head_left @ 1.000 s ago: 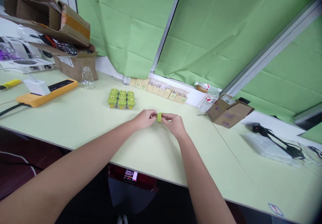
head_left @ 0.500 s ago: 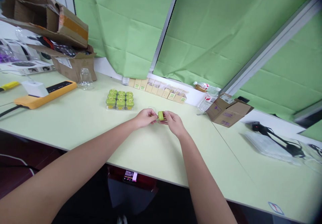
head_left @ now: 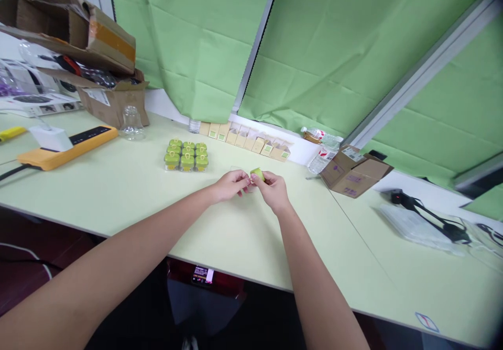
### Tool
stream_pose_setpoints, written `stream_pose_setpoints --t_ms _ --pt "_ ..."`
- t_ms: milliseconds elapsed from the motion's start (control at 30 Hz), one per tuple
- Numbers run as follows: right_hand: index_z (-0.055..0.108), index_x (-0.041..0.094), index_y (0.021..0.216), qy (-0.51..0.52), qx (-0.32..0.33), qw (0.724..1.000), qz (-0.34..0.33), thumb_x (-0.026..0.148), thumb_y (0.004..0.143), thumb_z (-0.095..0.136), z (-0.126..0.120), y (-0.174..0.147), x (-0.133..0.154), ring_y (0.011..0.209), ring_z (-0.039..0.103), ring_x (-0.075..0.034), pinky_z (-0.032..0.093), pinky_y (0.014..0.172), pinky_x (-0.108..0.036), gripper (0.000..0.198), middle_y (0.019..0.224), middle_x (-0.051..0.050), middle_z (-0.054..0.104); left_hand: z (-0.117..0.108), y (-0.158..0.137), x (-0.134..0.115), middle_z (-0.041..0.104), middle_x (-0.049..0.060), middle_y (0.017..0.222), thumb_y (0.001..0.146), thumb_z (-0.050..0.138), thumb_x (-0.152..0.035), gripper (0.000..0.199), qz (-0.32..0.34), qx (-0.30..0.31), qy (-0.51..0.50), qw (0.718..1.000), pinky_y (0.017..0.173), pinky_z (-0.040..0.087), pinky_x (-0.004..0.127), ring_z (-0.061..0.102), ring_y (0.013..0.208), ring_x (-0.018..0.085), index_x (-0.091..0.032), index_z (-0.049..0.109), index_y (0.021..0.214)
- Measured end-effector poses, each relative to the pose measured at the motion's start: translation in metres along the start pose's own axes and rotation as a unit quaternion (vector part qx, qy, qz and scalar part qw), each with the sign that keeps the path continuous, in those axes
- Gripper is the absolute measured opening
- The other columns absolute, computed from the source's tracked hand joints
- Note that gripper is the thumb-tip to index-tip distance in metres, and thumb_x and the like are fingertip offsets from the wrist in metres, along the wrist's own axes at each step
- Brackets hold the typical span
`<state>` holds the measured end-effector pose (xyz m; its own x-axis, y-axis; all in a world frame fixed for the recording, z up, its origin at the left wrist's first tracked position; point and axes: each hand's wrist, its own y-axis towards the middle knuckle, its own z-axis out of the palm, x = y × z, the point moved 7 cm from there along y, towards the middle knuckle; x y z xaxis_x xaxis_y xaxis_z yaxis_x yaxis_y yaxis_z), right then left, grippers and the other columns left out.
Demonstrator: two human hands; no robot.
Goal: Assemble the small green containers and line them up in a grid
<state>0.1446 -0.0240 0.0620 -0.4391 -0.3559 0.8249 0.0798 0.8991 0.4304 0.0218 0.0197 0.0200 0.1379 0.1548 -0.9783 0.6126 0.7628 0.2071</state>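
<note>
Over the middle of the table, both hands meet around a small green lid [head_left: 258, 173]. My right hand [head_left: 275, 188] is closed on the lid, fingers behind it and thumb in front. My left hand [head_left: 231, 184] has its fingertips pinched together against the lid's left side; what lies in the pinch is too small to make out. A clear plastic piece [head_left: 237, 168] shows partly behind the left fingers. To the left stand several clear jars with green lids [head_left: 187, 156], grouped in tight rows.
Small cardboard boxes [head_left: 243, 139] line the wall. An orange power strip [head_left: 66, 148], a clear glass jar [head_left: 132, 123] and stacked cartons [head_left: 112, 96] are at left. Plastic bottles [head_left: 320, 153], a carton [head_left: 351, 172] and a black cabled device [head_left: 428, 216] lie at right.
The green lid has turned and tilted upward in my right hand, and it sits slightly higher. My left fingertips have come closer to the right thumb.
</note>
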Motion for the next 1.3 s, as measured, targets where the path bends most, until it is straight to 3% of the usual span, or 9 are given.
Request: stream_pose_setpoints --t_ms 433,633,867,967,1067,1200,1300 --pt "0.073 0.017 0.079 0.040 -0.026 0.998 0.034 0.043 0.066 0.080 0.001 -0.003 -0.002 0.063 0.061 -0.016 0.051 0.060 -0.028 0.030 0.073 -0.002 0.068 -0.008 -0.003 0.005 0.062 0.003 0.079 0.082 0.064 -0.038 0.023 -0.021 -0.043 0.024 0.999 0.055 0.048 0.023 0.061 0.068 0.012 -0.016 0.058 0.085" --pt "0.075 0.017 0.079 0.028 0.000 1.000 0.012 0.048 0.071 0.076 0.007 -0.005 0.001 0.072 0.065 -0.018 0.055 0.067 -0.031 0.032 0.086 -0.008 0.069 -0.005 -0.003 0.011 0.067 0.007 0.090 0.080 0.066 -0.045 0.032 -0.037 -0.024 0.035 0.998 0.056 0.048 0.024 0.061 0.069 0.012 -0.014 0.062 0.090" --pt "0.070 0.017 0.076 0.029 0.030 0.999 0.014 0.053 0.078 0.068 0.014 -0.005 0.005 0.066 0.063 -0.017 0.054 0.065 -0.031 0.036 0.082 -0.007 0.067 0.001 -0.005 0.007 0.061 0.003 0.070 0.081 0.061 -0.054 0.041 -0.008 0.005 0.024 1.000 0.052 0.043 0.023 0.055 0.057 0.010 -0.013 0.060 0.075" --pt "0.069 0.018 0.084 -0.010 -0.041 0.999 0.018 0.055 0.085 0.057 0.000 -0.002 -0.002 0.075 0.064 -0.019 0.053 0.070 -0.032 0.039 0.087 -0.007 0.068 -0.004 -0.005 0.002 0.060 0.003 0.070 0.081 0.061 -0.046 0.033 0.002 -0.017 0.004 1.000 0.052 0.043 0.023 0.056 0.061 0.011 -0.014 0.061 0.075" --pt "0.067 0.020 0.104 -0.129 -0.101 0.986 0.028 0.052 0.087 0.053 -0.015 -0.002 -0.016 0.095 0.063 -0.022 0.051 0.081 -0.035 0.038 0.106 -0.010 0.067 -0.013 -0.004 -0.001 0.062 0.004 0.076 0.080 0.058 -0.037 0.024 -0.002 -0.066 -0.008 0.998 0.051 0.043 0.022 0.057 0.064 0.012 -0.014 0.062 0.075" --pt "0.067 0.022 0.111 -0.265 0.061 0.962 0.028 0.041 0.076 0.068 0.001 -0.006 -0.034 0.092 0.062 -0.023 0.047 0.084 -0.037 0.040 0.105 -0.010 0.068 -0.021 -0.005 -0.005 0.060 0.003 0.073 0.077 0.051 -0.028 0.017 -0.006 -0.116 -0.010 0.993 0.050 0.042 0.022 0.056 0.062 0.011 -0.015 0.058 0.068" --pt "0.068 0.024 0.108 -0.271 0.093 0.958 0.019 0.034 0.078 0.064 0.005 -0.009 -0.034 0.083 0.062 -0.020 0.048 0.079 -0.035 0.032 0.098 -0.007 0.069 -0.023 -0.004 -0.005 0.056 0.002 0.067 0.076 0.048 -0.026 0.017 -0.003 -0.124 -0.001 0.992 0.049 0.041 0.022 0.055 0.060 0.011 -0.016 0.054 0.064"
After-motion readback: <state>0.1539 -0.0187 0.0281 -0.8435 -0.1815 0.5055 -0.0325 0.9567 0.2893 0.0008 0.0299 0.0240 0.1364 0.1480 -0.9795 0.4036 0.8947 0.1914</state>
